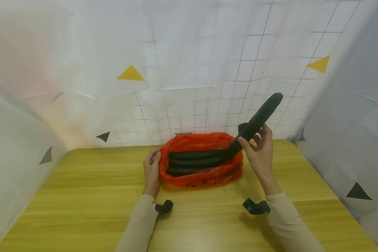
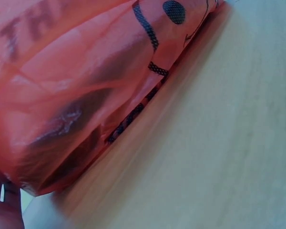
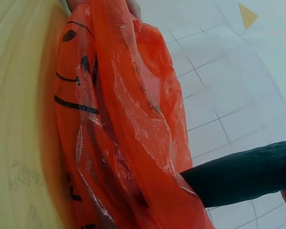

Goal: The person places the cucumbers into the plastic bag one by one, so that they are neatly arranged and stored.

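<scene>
A red plastic bag (image 1: 201,177) with black print lies on the table, its mouth spread wide. Several dark green cucumbers (image 1: 193,162) lie side by side in it. My left hand (image 1: 151,169) grips the bag's rim at its left end; only part of that hand shows at the lower left of the left wrist view. My right hand (image 1: 260,154) holds another cucumber (image 1: 257,120) between thumb and fingers. This one slants, its upper end out to the right and its lower end inside the bag's right side. In the right wrist view, the cucumber (image 3: 243,174) passes behind the red rim.
The wooden table (image 1: 82,196) runs up to a white sheet wall (image 1: 189,70) with grid lines and yellow and dark triangles. White sheets also stand at the left and right. A small black wrist camera (image 1: 164,207) is worn on each wrist.
</scene>
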The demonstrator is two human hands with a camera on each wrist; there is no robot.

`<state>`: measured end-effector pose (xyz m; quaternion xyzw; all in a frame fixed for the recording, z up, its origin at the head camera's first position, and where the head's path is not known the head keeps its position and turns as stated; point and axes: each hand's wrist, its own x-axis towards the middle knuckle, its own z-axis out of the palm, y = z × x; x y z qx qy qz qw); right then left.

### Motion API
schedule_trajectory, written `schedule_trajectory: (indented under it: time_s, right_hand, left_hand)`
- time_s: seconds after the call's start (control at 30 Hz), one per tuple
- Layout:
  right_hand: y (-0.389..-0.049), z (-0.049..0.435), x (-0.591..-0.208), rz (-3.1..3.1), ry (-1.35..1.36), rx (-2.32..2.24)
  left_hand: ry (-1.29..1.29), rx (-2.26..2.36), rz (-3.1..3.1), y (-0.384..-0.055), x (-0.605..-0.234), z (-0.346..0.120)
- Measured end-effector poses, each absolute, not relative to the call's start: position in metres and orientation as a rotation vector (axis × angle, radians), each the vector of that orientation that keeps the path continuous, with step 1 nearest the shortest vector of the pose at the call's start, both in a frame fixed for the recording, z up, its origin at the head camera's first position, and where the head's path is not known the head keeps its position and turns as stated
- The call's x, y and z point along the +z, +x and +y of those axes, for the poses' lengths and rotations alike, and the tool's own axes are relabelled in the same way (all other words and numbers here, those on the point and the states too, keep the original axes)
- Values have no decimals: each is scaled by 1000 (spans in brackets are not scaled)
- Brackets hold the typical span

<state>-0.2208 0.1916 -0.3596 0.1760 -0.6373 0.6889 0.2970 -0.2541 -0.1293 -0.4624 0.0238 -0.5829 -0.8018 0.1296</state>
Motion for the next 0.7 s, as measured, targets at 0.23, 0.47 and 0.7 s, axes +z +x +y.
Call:
schedule_trajectory:
  time_s: [0.23, 0.47, 0.7]
  right_hand:
    - [-210, 187, -350, -1889, 492, 1642]
    - [-205, 182, -346, -2005, 582, 1410]
    - [-207, 178, -345, -2053, 702, 1254]
  left_hand:
    - [66, -2316, -1716, -245, -447, -127]
    - [46, -2327, -1697, -244, -445, -126]
    - [62, -2325, -1680, -253, -458, -127]
